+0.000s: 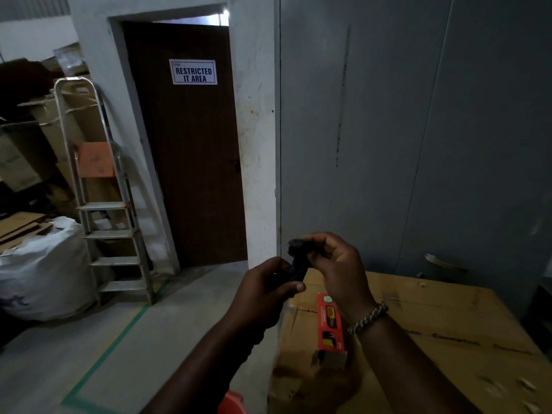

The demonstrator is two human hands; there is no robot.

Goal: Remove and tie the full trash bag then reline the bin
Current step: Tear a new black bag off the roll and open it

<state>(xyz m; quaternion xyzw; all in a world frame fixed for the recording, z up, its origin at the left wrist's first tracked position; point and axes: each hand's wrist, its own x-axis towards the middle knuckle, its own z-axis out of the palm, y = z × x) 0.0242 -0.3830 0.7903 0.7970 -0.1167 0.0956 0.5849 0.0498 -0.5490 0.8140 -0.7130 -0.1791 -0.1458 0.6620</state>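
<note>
A brown door, stepladder and white sack stand ahead and to the left. A red bag box lies on a cardboard carton. Above it, the left hand and right hand each close their grip round a black rolled bag, which slants from lower left to upper right. Its ends are hidden by fingers and the light is dim.

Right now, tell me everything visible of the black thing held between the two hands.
The black bundle looks like thin, crumpled plastic, rolled tight, probably a fresh bin liner. It is held tilted in the air near a corner of the cardboard box. The left hand grips its lower end; the right hand pinches its upper end. Their fingers hide part.
</note>
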